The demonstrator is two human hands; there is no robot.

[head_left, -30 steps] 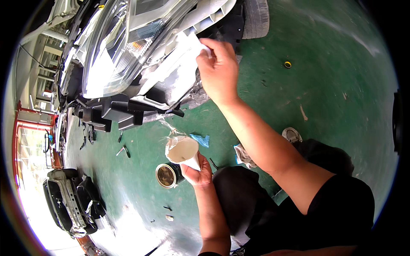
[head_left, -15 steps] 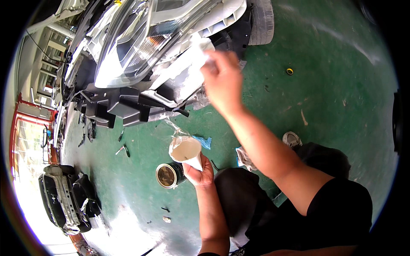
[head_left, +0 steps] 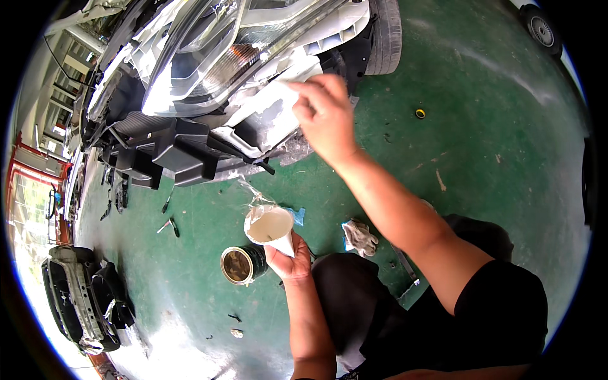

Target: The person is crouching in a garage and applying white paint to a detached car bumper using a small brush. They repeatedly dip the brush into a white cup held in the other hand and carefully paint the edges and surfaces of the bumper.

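Note:
My left hand [head_left: 292,258] is wrapped round a white paper cup [head_left: 278,235], its mouth toward me and a pale cream surface showing inside. Clear plastic film [head_left: 256,194] trails from the cup's far rim. Farther forward, my right hand [head_left: 325,117] is closed at the white panel [head_left: 269,117] below a car headlight [head_left: 218,60]. Its thumb and fingers pinch together; whatever they hold is too small or pale to make out. Grey patches mark the panel. An open tin [head_left: 237,265] stands on the floor just left of the cup.
Black plastic brackets [head_left: 183,152] jut from the car front, with a tyre [head_left: 384,38] at its right. On the green floor lie gloves [head_left: 360,237], a blue scrap [head_left: 295,216], a screwdriver-like tool [head_left: 170,225] and a yellow ring [head_left: 420,113]. A removed bumper [head_left: 79,297] rests at left.
My right hand has shifted slightly left, and more of the grey-patched panel shows beside it. My left hand still grips the cup. The whole view has moved a little.

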